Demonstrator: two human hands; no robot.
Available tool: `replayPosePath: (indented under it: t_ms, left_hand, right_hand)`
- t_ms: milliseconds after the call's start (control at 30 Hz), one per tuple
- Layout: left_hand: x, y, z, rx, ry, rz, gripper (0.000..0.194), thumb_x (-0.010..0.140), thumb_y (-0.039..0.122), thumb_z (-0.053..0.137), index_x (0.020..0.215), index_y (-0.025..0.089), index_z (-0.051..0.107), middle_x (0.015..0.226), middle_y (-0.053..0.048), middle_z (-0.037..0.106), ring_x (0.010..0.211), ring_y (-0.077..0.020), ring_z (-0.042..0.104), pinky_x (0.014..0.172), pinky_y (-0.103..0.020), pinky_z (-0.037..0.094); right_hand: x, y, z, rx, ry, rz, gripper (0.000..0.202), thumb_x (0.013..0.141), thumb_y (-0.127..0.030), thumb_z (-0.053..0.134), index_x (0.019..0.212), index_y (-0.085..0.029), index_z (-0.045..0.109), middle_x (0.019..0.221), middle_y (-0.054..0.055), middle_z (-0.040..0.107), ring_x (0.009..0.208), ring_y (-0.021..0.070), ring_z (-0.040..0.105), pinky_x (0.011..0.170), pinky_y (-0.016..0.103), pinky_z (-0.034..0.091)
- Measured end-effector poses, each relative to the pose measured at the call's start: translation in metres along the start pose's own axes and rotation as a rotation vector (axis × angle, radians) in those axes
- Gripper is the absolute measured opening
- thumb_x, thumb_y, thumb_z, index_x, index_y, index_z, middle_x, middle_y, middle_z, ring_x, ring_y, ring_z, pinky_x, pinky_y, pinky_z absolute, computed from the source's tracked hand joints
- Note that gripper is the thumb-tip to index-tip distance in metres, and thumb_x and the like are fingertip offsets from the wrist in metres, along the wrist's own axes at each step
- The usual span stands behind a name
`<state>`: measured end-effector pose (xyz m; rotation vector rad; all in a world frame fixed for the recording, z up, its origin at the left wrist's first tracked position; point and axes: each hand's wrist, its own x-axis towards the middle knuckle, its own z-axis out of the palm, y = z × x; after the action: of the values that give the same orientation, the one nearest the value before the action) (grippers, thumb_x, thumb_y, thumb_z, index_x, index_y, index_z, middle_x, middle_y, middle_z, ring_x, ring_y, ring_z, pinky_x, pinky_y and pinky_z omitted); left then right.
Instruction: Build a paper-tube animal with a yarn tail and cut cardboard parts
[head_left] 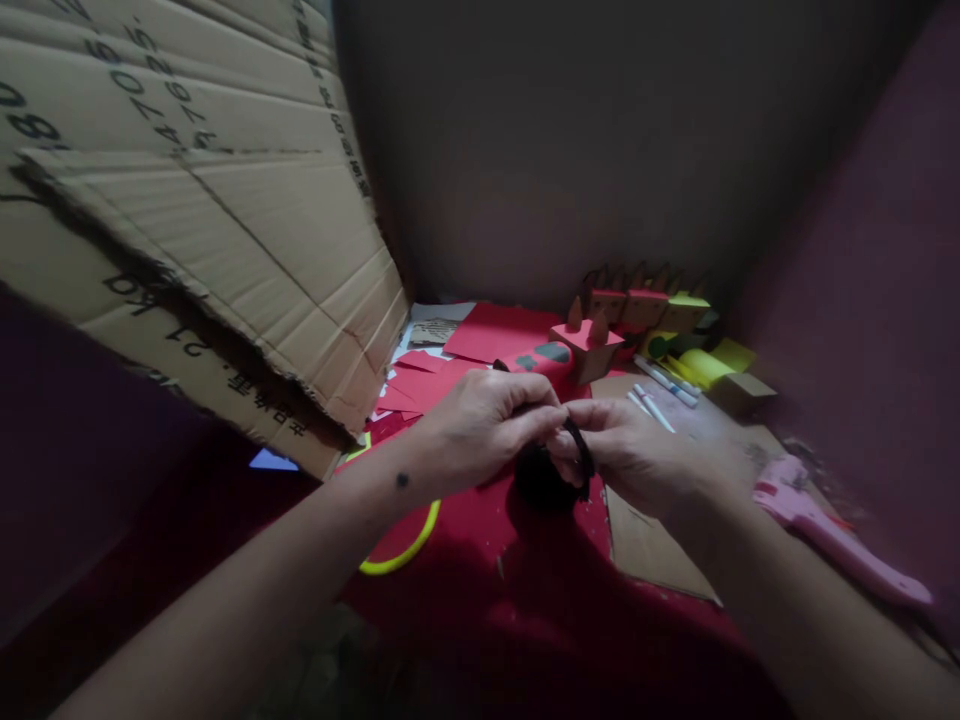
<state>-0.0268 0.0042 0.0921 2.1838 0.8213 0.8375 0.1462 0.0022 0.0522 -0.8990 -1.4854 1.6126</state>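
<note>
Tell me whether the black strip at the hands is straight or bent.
Bent: the visible part of the black strip curves downward in an arc by the right hand.

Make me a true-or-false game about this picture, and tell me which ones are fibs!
1. The left hand and right hand are close together. True.
2. The loop at the right hand is white. False: it is black.
3. The big cardboard sheet has printing on it. True.
4. The glue gun is green. False: it is pink.
5. The markers stand in a cup. False: they lie flat.
</note>
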Motion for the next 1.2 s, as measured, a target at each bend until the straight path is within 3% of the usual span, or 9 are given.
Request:
replayPosePath:
  t_ms: [133, 233, 400, 567, 633, 800, 1000, 1200]
  left_hand:
    - [0.004, -0.008, 0.001, -0.014, 0.020, -0.039, 0.020, 0.084, 0.026, 0.049, 0.077, 0.015, 0.064, 0.070, -0.002, 0.063, 0.064, -0.0126, 0.056, 0.060, -0.023, 0.041]
    - [0.002, -0.012, 0.005, 0.013, 0.045, -0.105, 0.019, 0.083, 0.027, 0.050, 0.077, 0.015, 0.063, 0.068, -0.001, 0.061, 0.062, -0.0113, 0.052, 0.056, -0.021, 0.039]
    - [0.005, -0.019, 0.010, -0.226, -0.113, -0.301, 0.023, 0.084, 0.032, 0.046, 0.076, 0.014, 0.058, 0.061, -0.001, 0.057, 0.048, -0.0087, 0.046, 0.044, -0.020, 0.034]
    - [0.008, -0.025, 0.012, -0.353, -0.194, -0.360, 0.023, 0.083, 0.036, 0.049, 0.078, 0.014, 0.055, 0.062, 0.000, 0.055, 0.042, -0.0062, 0.042, 0.039, -0.019, 0.029]
    - [0.008, -0.027, 0.013, -0.382, -0.182, -0.353, 0.024, 0.083, 0.039, 0.050, 0.088, 0.015, 0.054, 0.060, 0.002, 0.052, 0.042, -0.0061, 0.041, 0.038, -0.019, 0.028]
    - [0.002, -0.031, 0.016, -0.521, -0.126, -0.252, 0.030, 0.083, 0.036, 0.053, 0.107, 0.019, 0.047, 0.060, 0.006, 0.046, 0.045, -0.0061, 0.040, 0.040, -0.017, 0.027]
    - [-0.003, -0.038, 0.020, -0.594, -0.127, -0.197, 0.024, 0.080, 0.019, 0.055, 0.103, 0.020, 0.049, 0.079, -0.002, 0.058, 0.055, -0.0072, 0.048, 0.043, -0.017, 0.031]
    - [-0.004, -0.043, 0.029, -0.675, -0.007, -0.067, 0.019, 0.079, 0.015, 0.059, 0.095, 0.019, 0.051, 0.080, -0.001, 0.062, 0.065, -0.0079, 0.055, 0.052, -0.016, 0.038]
  right_hand:
    - [0.002, 0.003, -0.003, 0.170, -0.011, 0.010, 0.013, 0.069, -0.023, 0.069, 0.069, -0.014, 0.059, 0.051, -0.002, 0.058, 0.043, 0.0067, 0.050, 0.043, 0.018, 0.037]
    - [0.003, 0.009, -0.004, 0.258, -0.002, -0.078, 0.014, 0.072, -0.023, 0.066, 0.083, -0.017, 0.059, 0.052, -0.002, 0.060, 0.041, 0.0077, 0.051, 0.039, 0.017, 0.037]
    - [0.000, 0.015, -0.006, 0.291, -0.045, -0.183, 0.045, 0.073, -0.014, 0.065, 0.116, -0.023, 0.053, 0.057, -0.002, 0.063, 0.048, 0.0083, 0.055, 0.043, 0.016, 0.040]
    - [-0.001, 0.020, -0.009, 0.337, -0.047, -0.169, 0.013, 0.074, -0.019, 0.065, 0.086, -0.018, 0.068, 0.059, 0.001, 0.065, 0.045, 0.0061, 0.053, 0.042, 0.015, 0.038]
    - [0.000, 0.024, -0.011, 0.372, -0.035, -0.151, 0.008, 0.072, -0.022, 0.067, 0.077, -0.016, 0.068, 0.060, 0.003, 0.066, 0.044, 0.0056, 0.052, 0.041, 0.016, 0.037]
    - [0.000, 0.030, -0.011, 0.475, -0.024, -0.140, 0.012, 0.070, -0.024, 0.070, 0.080, -0.018, 0.067, 0.061, 0.002, 0.067, 0.043, 0.0061, 0.052, 0.041, 0.016, 0.036]
    - [0.002, 0.032, -0.004, 0.600, 0.027, -0.123, 0.011, 0.068, -0.023, 0.072, 0.077, -0.017, 0.068, 0.057, -0.001, 0.065, 0.040, 0.0038, 0.047, 0.039, 0.015, 0.035]
    - [0.004, 0.033, 0.001, 0.671, 0.025, -0.129, 0.014, 0.067, -0.022, 0.072, 0.079, -0.016, 0.068, 0.057, 0.000, 0.064, 0.041, 0.0032, 0.045, 0.038, 0.014, 0.034]
